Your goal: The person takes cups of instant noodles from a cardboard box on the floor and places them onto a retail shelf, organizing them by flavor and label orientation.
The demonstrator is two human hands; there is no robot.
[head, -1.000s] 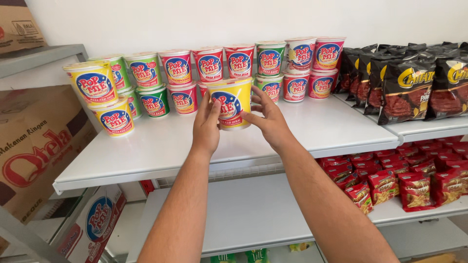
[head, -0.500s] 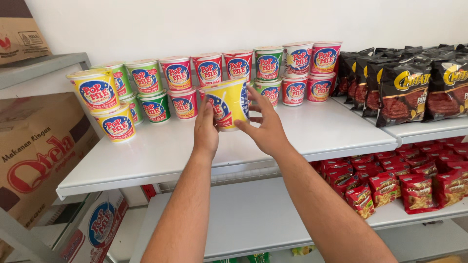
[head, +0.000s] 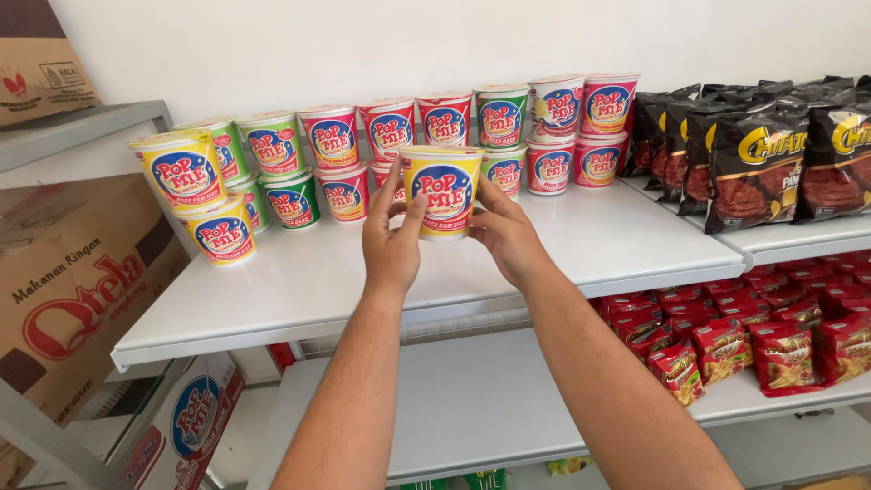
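- Head view, the only one here: both hands are on one yellow noodle cup [head: 443, 191], held upright in the air just above the white upper shelf [head: 581, 263], in front of the back rows of cups.
- Left hand [head: 391, 243] wraps the cup's left side, fingers [head: 388, 186] curled round it with the thumb across the front. Right hand [head: 504, 234] does the same on the right side, fingers closed against the wall of the cup. So both are gripping it, neither is loose.
- How far along, as I read it: most of the stocking looks done. There's a double-stacked row of red cups [head: 390, 127] and green cups [head: 272, 143] along the wall, plus two stacked yellow cups [head: 186, 168] at the left end.
- What's left, I'd guess: this cup isn't set down yet, it has no contact with the shelf that I can see, and the front half of the shelf has plenty of bare room.
- Off to the right are black snack bags [head: 753, 168] on a neighbouring shelf, and red snack packets [head: 780, 349] one level down. A cardboard box [head: 63, 299] sits at the left.
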